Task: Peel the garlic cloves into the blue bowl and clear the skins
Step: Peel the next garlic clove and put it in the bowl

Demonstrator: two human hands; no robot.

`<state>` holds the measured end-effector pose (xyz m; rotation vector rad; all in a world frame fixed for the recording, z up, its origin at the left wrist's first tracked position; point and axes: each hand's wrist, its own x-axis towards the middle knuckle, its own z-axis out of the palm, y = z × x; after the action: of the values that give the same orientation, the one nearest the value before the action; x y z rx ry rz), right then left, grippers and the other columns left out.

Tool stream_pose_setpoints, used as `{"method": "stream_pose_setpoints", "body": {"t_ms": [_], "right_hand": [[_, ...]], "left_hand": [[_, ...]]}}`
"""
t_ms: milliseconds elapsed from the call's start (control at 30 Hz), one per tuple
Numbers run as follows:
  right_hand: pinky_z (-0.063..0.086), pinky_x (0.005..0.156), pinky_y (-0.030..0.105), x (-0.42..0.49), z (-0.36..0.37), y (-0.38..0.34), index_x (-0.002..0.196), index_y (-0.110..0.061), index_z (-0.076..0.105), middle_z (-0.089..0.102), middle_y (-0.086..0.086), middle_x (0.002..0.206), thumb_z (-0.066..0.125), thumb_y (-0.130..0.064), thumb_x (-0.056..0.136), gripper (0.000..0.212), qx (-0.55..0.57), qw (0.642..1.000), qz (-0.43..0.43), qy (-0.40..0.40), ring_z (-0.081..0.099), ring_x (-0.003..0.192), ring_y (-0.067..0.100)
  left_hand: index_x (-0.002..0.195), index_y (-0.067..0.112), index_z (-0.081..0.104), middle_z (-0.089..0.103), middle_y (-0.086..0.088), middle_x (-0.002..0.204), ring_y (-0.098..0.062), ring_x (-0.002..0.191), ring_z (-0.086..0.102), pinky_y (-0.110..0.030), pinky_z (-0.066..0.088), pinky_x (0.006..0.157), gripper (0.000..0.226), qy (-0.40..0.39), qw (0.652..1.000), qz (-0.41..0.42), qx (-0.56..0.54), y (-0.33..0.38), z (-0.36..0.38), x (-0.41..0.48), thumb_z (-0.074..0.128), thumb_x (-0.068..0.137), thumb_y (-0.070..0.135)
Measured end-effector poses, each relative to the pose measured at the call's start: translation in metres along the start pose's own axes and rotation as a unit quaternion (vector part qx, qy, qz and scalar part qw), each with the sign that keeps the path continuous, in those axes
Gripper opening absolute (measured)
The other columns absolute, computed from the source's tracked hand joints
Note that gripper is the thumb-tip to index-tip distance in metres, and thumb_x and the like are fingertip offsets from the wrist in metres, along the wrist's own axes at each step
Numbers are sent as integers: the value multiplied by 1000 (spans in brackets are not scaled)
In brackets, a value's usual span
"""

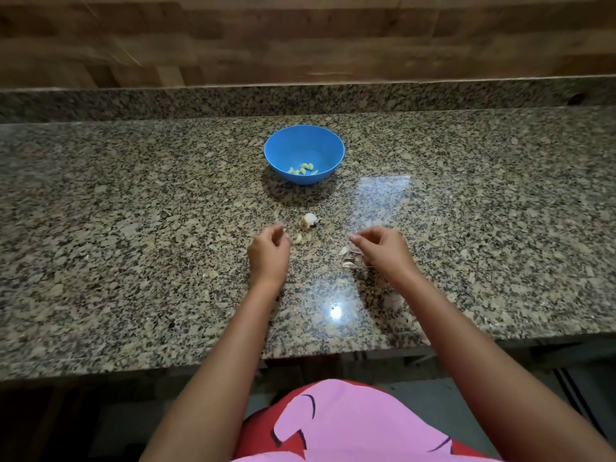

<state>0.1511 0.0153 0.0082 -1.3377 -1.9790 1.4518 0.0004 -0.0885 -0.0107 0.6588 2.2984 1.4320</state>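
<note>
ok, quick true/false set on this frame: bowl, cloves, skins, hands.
1. The blue bowl holds several peeled cloves. True.
2. The blue bowl sits nearer the person than both hands. False: it lies beyond the left hand and the right hand, toward the wall.
3. Loose skins lie on the counter right beside the right hand. True.
4. The partial garlic bulb is inside the bowl. False: it lies on the counter between the bowl and the hands.
5. A loose clove lies on the counter close to the left hand. True.
</note>
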Motion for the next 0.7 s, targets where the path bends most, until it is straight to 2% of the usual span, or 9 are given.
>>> {"method": "stream_pose_setpoints", "body": {"t_ms": [67,133,233,300,367,433,567,633,700], "right_hand": [[49,91,32,-9,2,10,128,-14,49,56,2,121,59,-35,85,49,-107,992,-55,-27,56,105,15],[27,112,40,-15,7,23,145,-23,23,27,-1,148,54,-47,84,73,-218,969,-95,-59,29,135,17],[-8,112,37,-10,19,40,144,-23,-19,-23,-4,151,29,-66,84,88,-395,903,-137,-100,-16,140,13],[-14,110,38,-1,27,41,142,-22,-27,-31,-3,148,17,-66,88,81,-441,876,-164,-102,-23,138,14],[-10,111,36,7,30,35,147,-25,-13,-18,-2,154,17,-58,94,69,-434,875,-192,-94,-14,142,16],[-2,112,34,7,27,31,148,-26,10,3,-2,157,24,-50,97,58,-413,880,-218,-90,2,144,19],[21,113,35,-15,9,35,137,-21,44,37,2,145,45,-33,95,43,-330,915,-219,-72,33,133,21],[35,106,35,-26,-2,36,126,-17,55,49,5,132,51,-25,93,35,-279,934,-215,-63,44,121,20],[41,98,31,-30,-8,35,116,-11,63,58,7,118,55,-15,89,28,-315,911,-262,-52,48,112,20]], "left_hand": [[121,5,57,62,-2,94,-2,64,53,-11,47,48,28,-31,999,26,9,-3,3,-14,50,94,10],[122,7,57,63,-7,93,-6,60,52,-14,45,48,29,-57,998,37,12,-6,9,-26,49,95,13],[126,10,55,65,-10,98,-3,59,48,-9,40,47,31,-77,994,73,26,-4,17,-37,45,97,15],[129,10,53,62,-9,117,-7,82,59,-12,48,66,33,-89,990,97,42,0,19,-40,43,98,16],[131,11,52,58,-6,127,-16,104,59,-27,52,85,34,-96,989,100,47,2,18,-39,42,98,17],[130,10,52,59,-7,126,-19,106,59,-31,51,89,34,-97,988,101,59,1,18,-40,42,98,16],[130,11,53,65,-7,107,-18,71,61,-22,53,61,34,-105,987,104,65,-3,21,-47,44,97,14],[130,11,52,61,-8,120,-29,97,61,-40,54,85,35,-111,986,105,73,-2,26,-50,43,97,14],[132,11,50,56,-7,130,-27,116,53,-40,45,100,36,-123,980,125,98,-3,30,-54,42,97,15]]}}
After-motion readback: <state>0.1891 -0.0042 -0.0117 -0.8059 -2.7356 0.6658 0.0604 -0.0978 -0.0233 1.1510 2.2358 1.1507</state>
